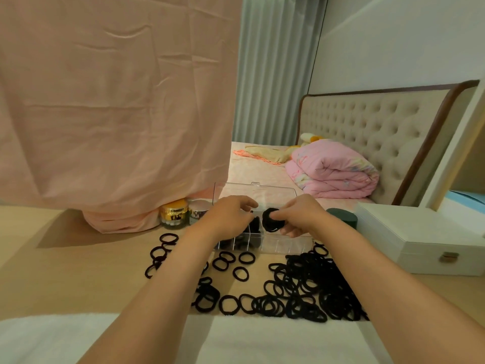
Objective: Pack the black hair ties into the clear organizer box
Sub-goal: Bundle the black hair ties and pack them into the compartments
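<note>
The right hand [301, 216] pinches a small bunch [271, 219] of black ties between thumb and fingertips, holding it on edge just above the middle of the box [284, 245]. The left hand [231, 214] hangs over the box's left half with its fingers curled downward, close to the bunch. Whether it pinches anything cannot be told, since the fingertips are turned away. The box lies open on the table [78, 258] with its lid [236, 189] standing up at the back. Its left compartments already look dark with packed ties [237, 243], while those to the right show clear. Many loose ties are still out, in a thick heap [309, 285] in front of the box on the right and a thinner scatter [162, 250] to the left. These ties look light, soft and springy, so a bunch will likely splay or pop back up once let go. It is best taken across the stacked rings, squeezed flat, and pressed down into a compartment before release. Their fuzzy surface should grip well but may snag on neighbours. Beside the box stand a gold jar [175, 214], a silver jar [198, 212], a green tub [342, 216] and a white case [420, 243].
</note>
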`<state>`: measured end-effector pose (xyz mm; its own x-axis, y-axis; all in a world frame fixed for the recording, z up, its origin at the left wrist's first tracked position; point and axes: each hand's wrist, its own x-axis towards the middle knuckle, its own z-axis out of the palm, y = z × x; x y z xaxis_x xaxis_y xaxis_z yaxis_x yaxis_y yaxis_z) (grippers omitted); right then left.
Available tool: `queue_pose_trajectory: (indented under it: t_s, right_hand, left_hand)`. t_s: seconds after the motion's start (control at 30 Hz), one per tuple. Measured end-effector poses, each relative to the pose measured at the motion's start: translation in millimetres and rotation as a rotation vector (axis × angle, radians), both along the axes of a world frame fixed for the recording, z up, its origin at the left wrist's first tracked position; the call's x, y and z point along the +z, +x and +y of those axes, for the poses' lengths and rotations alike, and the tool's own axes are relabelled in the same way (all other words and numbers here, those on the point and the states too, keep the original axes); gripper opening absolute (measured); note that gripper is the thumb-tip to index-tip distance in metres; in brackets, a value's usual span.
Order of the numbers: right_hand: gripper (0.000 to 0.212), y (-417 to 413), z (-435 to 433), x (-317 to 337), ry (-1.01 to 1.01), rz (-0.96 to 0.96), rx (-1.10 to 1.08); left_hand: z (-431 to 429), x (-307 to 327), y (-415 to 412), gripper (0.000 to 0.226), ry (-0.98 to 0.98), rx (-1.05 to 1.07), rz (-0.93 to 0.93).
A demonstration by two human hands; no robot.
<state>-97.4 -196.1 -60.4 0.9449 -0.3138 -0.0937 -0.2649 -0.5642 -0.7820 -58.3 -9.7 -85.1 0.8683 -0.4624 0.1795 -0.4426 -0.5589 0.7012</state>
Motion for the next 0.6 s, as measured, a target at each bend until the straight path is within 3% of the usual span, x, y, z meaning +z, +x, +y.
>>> queue_pose_trajectory:
  t_s: [0.17,0.3,0.43,0.6]
  right_hand:
    - [0.028,25,13,0,-0.552,0.084,0.063]
    - [0.016,35,25,-6,-0.867,0.142,0.093]
    - [0.015,36,19,-5,-0.841,0.242,0.259]
    - [0.048,19,6,18,-0.682,0.115,0.36]
  left_hand:
    - [-3,-13,7,0.043,0.183,-0.01,-0.165]
    - [-8,-17,8,0.047,0.27,-0.056,-0.219]
    - [-12,-23,9,0.052,0.322,-0.094,-0.229]
    - [-16,-24,9,0.052,0.429,-0.084,-0.277]
